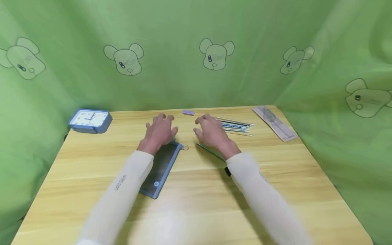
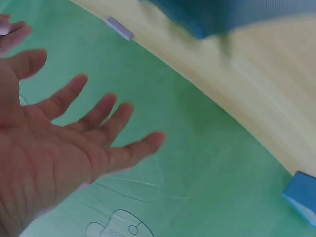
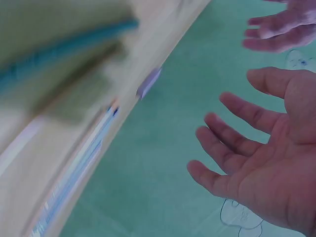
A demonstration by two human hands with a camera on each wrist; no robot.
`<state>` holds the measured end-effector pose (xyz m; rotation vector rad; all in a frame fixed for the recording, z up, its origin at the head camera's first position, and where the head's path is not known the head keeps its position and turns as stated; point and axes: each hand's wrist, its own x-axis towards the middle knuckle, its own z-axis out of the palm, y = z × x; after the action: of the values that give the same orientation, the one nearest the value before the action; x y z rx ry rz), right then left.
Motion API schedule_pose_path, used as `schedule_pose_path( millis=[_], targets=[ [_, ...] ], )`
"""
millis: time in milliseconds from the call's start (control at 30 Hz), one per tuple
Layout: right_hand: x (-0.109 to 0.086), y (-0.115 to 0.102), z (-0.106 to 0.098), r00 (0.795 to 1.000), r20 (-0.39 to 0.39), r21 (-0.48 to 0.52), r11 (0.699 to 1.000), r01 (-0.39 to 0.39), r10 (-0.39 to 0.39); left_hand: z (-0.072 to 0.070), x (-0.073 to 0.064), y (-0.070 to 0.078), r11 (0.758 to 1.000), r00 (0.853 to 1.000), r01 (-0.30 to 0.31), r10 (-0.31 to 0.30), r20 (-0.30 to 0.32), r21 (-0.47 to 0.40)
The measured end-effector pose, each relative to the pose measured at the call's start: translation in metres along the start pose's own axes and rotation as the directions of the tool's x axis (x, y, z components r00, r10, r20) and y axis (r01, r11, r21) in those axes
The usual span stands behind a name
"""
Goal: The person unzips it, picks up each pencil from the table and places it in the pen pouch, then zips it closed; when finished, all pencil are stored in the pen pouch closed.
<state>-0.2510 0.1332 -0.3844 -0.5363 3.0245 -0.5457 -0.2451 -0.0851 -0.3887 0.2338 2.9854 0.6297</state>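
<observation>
My left hand (image 1: 160, 131) is over the far end of a dark, blue-edged zip pouch (image 1: 166, 166); its fingers are spread and loosely bent, with nothing in them. The left wrist view shows that palm (image 2: 54, 148) bare. My right hand (image 1: 211, 132) hovers left of a bundle of pencils (image 1: 235, 126), partly covering them. In the right wrist view its palm (image 3: 266, 163) is bare too, fingers apart. Below the right hand a single dark green pencil (image 1: 209, 151) lies on the table, partly hidden by the wrist. A metal ring (image 1: 185, 147) hangs from the pouch's corner.
A purple eraser (image 1: 188, 112) lies near the table's back edge. At the back left stands a blue clock (image 1: 90, 120). A flat, clear-and-pink package (image 1: 274, 123) lies at the back right. Green curtains (image 1: 171, 85) with bear heads surround the wooden table (image 1: 196, 211).
</observation>
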Motion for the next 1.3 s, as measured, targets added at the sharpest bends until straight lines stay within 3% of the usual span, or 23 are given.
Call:
schedule_pose_path(
  millis=[133, 233, 333, 433, 500, 667, 833, 1033, 1200, 1300],
  targets=[
    [-0.015, -0.009, 0.019, 0.999, 0.038, 0.012, 0.999, 0.033, -0.033, 0.017, -0.019, 0.004, 0.998, 0.998, -0.04, 0.037, 0.05, 0.051],
    [-0.022, -0.011, 0.031, 0.998, 0.047, 0.021, 0.999, 0.029, -0.03, 0.033, -0.032, 0.005, 0.988, 0.996, -0.061, 0.051, 0.071, 0.143],
    [-0.029, -0.01, 0.039, 0.999, 0.049, 0.04, 0.999, 0.016, -0.018, 0.047, -0.044, 0.004, 0.972, 0.995, -0.038, 0.016, 0.098, 0.231],
    [-0.035, -0.009, 0.044, 0.999, 0.052, 0.057, 0.998, 0.003, -0.006, 0.059, -0.053, 0.003, 0.964, 0.993, -0.005, -0.027, 0.116, 0.267],
    [-0.038, -0.008, 0.046, 0.999, 0.045, 0.062, 0.998, -0.002, -0.001, 0.064, -0.057, 0.002, 0.963, 0.994, -0.004, -0.025, 0.104, 0.27],
    [-0.044, -0.002, 0.049, 1.0, 0.017, 0.083, 0.997, -0.001, -0.001, 0.071, -0.061, -0.001, 0.928, 0.995, -0.1, 0.097, 0.028, 0.359],
    [-0.049, 0.009, 0.049, 1.0, -0.008, 0.149, 0.989, -0.011, 0.012, 0.072, -0.064, -0.004, 0.953, 0.992, -0.122, 0.128, -0.004, 0.279],
    [-0.049, 0.022, 0.041, 1.0, -0.009, 0.229, 0.973, -0.001, 0.003, 0.055, -0.067, -0.008, 0.964, 0.979, -0.192, 0.201, -0.03, 0.186],
    [-0.05, 0.027, 0.029, 1.0, -0.003, 0.317, 0.948, 0.028, -0.029, 0.019, -0.07, -0.004, 0.963, 0.963, -0.268, 0.267, 0.04, 0.022],
    [-0.05, 0.026, 0.022, 0.993, -0.021, 0.387, 0.915, 0.113, -0.114, -0.004, -0.07, -0.003, 0.96, 0.958, -0.275, 0.278, 0.075, -0.048]
  ],
)
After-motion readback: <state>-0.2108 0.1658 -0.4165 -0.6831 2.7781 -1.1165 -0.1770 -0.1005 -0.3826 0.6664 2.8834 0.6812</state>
